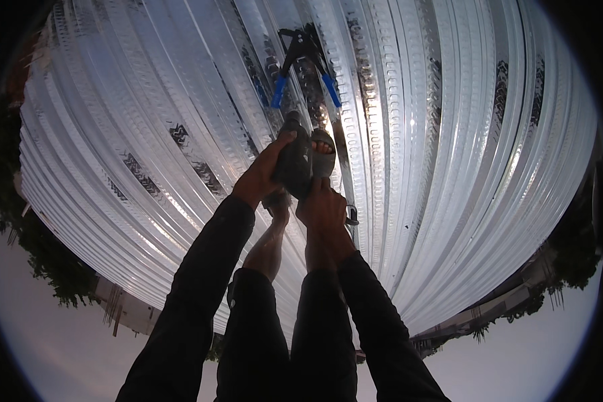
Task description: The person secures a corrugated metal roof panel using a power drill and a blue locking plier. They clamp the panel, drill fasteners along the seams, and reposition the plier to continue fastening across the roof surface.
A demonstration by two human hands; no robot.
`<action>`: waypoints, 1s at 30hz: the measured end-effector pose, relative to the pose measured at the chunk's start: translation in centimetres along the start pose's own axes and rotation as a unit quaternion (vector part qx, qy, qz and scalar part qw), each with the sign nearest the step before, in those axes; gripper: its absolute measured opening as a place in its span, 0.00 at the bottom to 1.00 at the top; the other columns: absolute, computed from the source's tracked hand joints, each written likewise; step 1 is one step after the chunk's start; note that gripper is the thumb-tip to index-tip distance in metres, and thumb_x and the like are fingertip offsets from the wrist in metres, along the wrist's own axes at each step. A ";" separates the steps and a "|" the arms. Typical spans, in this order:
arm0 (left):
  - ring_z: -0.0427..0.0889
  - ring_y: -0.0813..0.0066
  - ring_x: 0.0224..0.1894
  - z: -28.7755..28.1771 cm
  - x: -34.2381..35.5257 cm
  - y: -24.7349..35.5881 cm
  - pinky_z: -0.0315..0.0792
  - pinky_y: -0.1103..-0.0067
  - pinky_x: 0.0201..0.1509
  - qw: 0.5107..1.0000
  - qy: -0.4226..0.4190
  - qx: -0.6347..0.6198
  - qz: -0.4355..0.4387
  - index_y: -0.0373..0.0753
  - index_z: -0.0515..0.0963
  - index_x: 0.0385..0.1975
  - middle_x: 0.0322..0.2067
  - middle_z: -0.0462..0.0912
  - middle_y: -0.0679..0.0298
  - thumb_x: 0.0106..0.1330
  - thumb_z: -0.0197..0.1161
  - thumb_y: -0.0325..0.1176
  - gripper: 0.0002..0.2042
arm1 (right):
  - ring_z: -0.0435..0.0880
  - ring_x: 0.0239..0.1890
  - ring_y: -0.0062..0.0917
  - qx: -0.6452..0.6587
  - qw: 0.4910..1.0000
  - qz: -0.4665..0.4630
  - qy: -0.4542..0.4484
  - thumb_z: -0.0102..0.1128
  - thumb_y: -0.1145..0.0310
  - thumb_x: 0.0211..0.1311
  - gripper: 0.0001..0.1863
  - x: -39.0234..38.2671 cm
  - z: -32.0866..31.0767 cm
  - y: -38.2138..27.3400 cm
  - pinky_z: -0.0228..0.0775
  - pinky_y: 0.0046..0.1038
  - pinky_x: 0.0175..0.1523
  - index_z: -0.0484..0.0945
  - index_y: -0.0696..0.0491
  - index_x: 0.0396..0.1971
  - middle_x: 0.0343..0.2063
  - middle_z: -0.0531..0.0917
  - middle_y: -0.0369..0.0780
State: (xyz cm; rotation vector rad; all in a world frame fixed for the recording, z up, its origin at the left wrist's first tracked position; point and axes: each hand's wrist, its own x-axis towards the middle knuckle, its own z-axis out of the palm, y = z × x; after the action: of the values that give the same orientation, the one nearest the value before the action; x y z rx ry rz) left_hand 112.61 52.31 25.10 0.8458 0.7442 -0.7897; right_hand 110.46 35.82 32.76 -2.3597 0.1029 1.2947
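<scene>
Both my hands are closed around a dark power drill (293,161), whose narrow front end points away from me toward the roof. My left hand (262,171) wraps its left side. My right hand (323,206) grips it at the near right, and its fingers partly hide the handle. Just beyond the drill's tip lies a black hand tool with two spread, blue-gripped handles (278,92), its head facing away; it looks like a hand riveter. I cannot make out whether the drill's tip touches the metal.
Ribbed, shiny sheet metal roofing (442,167) spreads all around, with dark reflections along its ribs. My sandalled foot (324,153) stands right beside the drill. A small dark loop (352,215) shows by my right wrist. Trees (47,248) and low buildings lie past the roof's edge.
</scene>
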 end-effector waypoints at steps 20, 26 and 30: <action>0.89 0.56 0.39 4.9 -1.7 4.8 0.81 0.67 0.46 0.888 0.334 0.306 -0.081 0.27 0.83 0.44 0.37 0.88 0.48 0.49 0.75 0.49 0.31 | 0.87 0.42 0.48 -0.004 0.995 0.062 -0.074 0.74 0.47 0.51 0.34 1.8 -3.0 -4.3 0.83 0.44 0.43 0.76 0.64 0.43 0.37 0.83 0.50; 0.88 0.60 0.44 5.3 -2.7 3.7 0.80 0.68 0.48 0.907 0.331 0.250 -0.080 0.25 0.82 0.46 0.42 0.87 0.47 0.51 0.75 0.47 0.30 | 0.86 0.42 0.50 0.007 0.997 0.010 -0.079 0.73 0.47 0.53 0.34 1.2 -2.1 -2.4 0.83 0.46 0.43 0.74 0.62 0.45 0.41 0.80 0.51; 0.87 0.62 0.42 5.9 -3.2 2.5 0.80 0.69 0.45 0.903 0.357 0.233 -0.041 0.25 0.81 0.46 0.41 0.87 0.49 0.52 0.75 0.44 0.29 | 0.86 0.40 0.48 -0.034 0.998 -0.032 -0.046 0.71 0.47 0.54 0.34 0.4 -1.1 -1.3 0.83 0.46 0.39 0.71 0.62 0.46 0.40 0.79 0.50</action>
State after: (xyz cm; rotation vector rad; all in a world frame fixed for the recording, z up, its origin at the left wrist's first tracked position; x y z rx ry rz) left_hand 114.55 49.29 31.31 1.5898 1.2694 -0.7395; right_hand 111.86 36.57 33.37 -2.3350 -0.0458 1.3945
